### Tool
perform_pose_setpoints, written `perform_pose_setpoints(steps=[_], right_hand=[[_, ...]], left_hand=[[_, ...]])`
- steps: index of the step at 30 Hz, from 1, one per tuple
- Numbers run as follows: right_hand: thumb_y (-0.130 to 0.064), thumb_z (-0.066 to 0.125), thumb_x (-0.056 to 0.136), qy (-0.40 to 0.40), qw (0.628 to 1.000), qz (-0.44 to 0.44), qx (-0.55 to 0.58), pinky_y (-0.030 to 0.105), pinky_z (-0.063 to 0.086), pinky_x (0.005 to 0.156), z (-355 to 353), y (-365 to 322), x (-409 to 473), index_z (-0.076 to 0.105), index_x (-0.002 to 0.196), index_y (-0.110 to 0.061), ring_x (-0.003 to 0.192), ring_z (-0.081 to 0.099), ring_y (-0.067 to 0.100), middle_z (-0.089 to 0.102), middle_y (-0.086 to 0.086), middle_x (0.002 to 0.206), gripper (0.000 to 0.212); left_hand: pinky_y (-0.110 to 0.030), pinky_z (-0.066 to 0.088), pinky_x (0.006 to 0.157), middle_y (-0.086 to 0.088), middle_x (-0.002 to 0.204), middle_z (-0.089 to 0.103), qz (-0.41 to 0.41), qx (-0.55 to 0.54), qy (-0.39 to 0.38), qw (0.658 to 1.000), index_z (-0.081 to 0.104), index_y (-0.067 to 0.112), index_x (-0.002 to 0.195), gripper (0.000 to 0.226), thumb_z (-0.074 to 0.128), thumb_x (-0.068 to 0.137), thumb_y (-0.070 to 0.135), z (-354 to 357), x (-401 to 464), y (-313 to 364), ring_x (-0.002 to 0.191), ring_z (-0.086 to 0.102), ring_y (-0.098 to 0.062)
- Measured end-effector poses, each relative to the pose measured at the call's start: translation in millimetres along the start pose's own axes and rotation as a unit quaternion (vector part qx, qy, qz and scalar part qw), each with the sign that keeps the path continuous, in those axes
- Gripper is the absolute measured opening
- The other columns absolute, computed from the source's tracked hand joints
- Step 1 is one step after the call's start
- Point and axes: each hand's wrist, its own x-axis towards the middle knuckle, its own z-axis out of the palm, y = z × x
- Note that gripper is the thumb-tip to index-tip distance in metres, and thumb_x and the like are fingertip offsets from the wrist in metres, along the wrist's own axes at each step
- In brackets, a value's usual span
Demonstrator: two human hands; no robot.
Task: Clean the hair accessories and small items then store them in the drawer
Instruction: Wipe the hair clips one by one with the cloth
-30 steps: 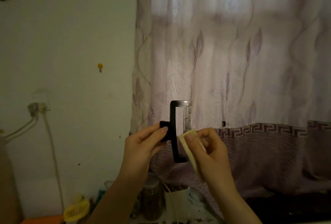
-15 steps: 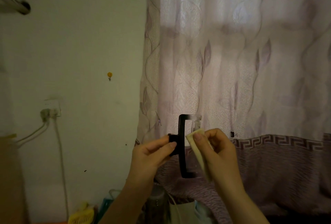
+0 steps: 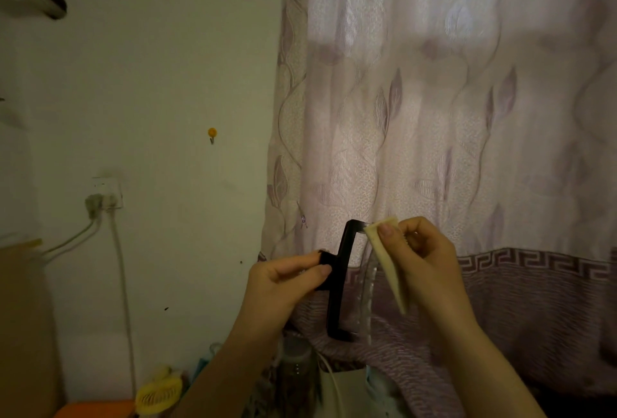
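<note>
A black rectangular hair claw clip [image 3: 340, 284] is held upright in front of the curtain. My left hand [image 3: 283, 287] pinches its lever tab on the left side. My right hand [image 3: 424, 260] pinches a folded pale yellow cloth [image 3: 387, 260] and presses its upper end against the clip's top right corner. The clip's other jaw looks clear and is hard to make out against the curtain.
A patterned pink curtain [image 3: 450, 117] hangs behind the hands. The wall on the left carries a socket with plugs and cables [image 3: 103, 199] and a small yellow hook [image 3: 212, 133]. Below lie a yellow shell-shaped item [image 3: 160, 392], an orange surface [image 3: 96, 409] and jars [image 3: 297, 371].
The cloth in my right hand has slid up from the middle of the clip to its top corner. My left hand keeps its grip on the clip's tab.
</note>
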Motion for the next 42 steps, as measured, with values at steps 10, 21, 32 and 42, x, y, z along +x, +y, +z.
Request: perform_pose_setpoints(steps=[10,21,32,42], right_hand=[[-0.033,0.070,0.073,-0.101,0.993,0.018,-0.056,0.013,0.041,0.051,-14.3,-21.8,7.5,0.059,0.073,-0.010,0.055,0.054,0.006,0.062,0.001,0.062,0.026],[-0.038,0.059,0.081,-0.208,0.975,0.043,-0.058,0.044,0.052,0.077,-15.7,-27.2,-2.6,0.073,0.103,-0.031,0.082,0.066,0.038,0.070,0.022,0.093,0.026],[-0.018,0.057,0.090,-0.080,0.992,0.081,0.046,0.025,0.057,0.066,-9.3,-16.1,-15.3,0.071,0.104,-0.012,0.077,0.071,0.018,0.074,0.011,0.088,0.021],[-0.025,0.057,0.092,0.071,0.990,0.073,0.099,0.038,0.049,0.070,-5.3,-2.8,-22.2,0.073,0.094,-0.020,0.076,0.059,0.027,0.066,0.017,0.085,0.017]], left_hand=[[-0.019,0.055,0.073,-0.009,0.087,0.075,-0.008,0.161,-0.109,0.981,0.074,0.005,0.091,0.019,0.069,0.075,-0.004,-15.1,21.4,37.0,0.079,0.070,-0.014],[-0.020,0.054,0.072,-0.006,0.080,0.074,-0.023,0.224,-0.151,0.963,0.076,0.011,0.084,0.009,0.070,0.078,0.008,-6.1,38.3,61.6,0.074,0.066,-0.011],[-0.018,0.053,0.078,0.000,0.087,0.075,0.027,0.155,-0.099,0.983,0.076,0.019,0.089,0.032,0.076,0.059,0.031,8.9,35.6,60.2,0.084,0.070,-0.010],[-0.030,0.050,0.096,0.005,0.119,0.063,0.028,0.091,-0.072,0.993,0.054,0.041,0.121,0.071,0.078,0.054,0.039,5.7,18.2,36.2,0.111,0.059,-0.006]])
